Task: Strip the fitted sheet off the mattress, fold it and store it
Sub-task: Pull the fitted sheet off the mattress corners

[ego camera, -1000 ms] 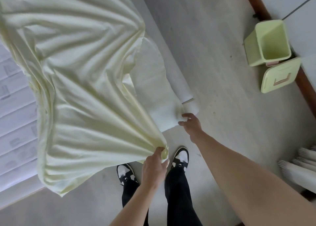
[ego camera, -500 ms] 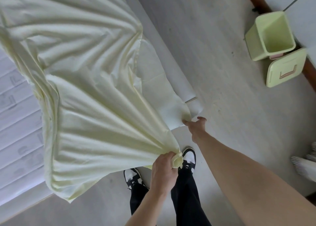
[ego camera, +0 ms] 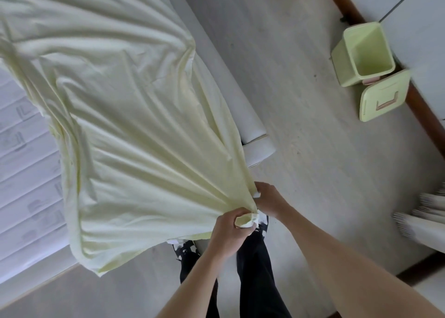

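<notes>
Sheet (ego camera: 125,129), pale yellow, lies loose and fanned across the mattress (ego camera: 26,185) in the head view, the only view supplied; its folds converge to one gathered corner at the foot of the bed, above the person's shoes. Left hand (ego camera: 231,231) is curled tight round that bunched corner, a tuft of fabric showing out of the fist. Right hand (ego camera: 269,199) sits just beside it at the sheet's edge, fingers bent onto the cloth; whether it pinches the hem or merely touches it cannot be told, as the fingertips are hidden by the fabric. Mattress quilting shows bare at the left, so the sheet appears freed on that side; its far end runs out of frame and its state there is unknown. A pale bed base (ego camera: 255,134) lies exposed along the right edge. A green bin (ego camera: 363,55) stands open by the wall with its lid (ego camera: 382,96) leaning beside it, well apart from the bed; it looks a likely store. Judgement: the step in hand is drawing the sheet clear. To do it well, the right hand should take a firm hold of the edge close to the left, then both pull low and steady toward the body, keeping the cloth off the floor. A snag at the unseen far corners is the chief risk; ease off if the folds go taut.
</notes>
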